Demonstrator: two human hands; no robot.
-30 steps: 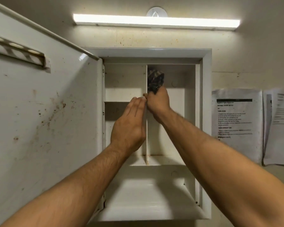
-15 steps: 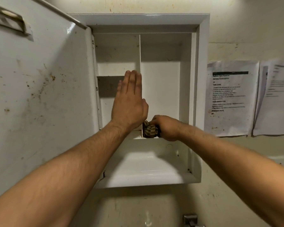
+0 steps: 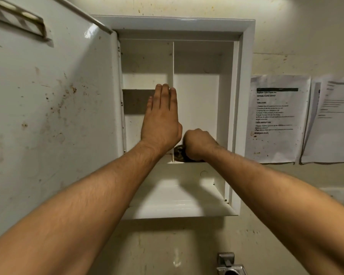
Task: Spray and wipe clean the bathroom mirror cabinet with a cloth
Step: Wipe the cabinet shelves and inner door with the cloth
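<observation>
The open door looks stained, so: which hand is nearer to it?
Left. The left hand lies flat by the divider, just right of the door; the right hand grips the cloth farther right.

stained beige wall [image 3: 286,36]; two printed sheets [image 3: 276,120] hang right; metal fixture [image 3: 229,264] below.

Now low beside divider [image 3: 173,66]: right hand [image 3: 197,143] and cloth [image 3: 179,154].
</observation>
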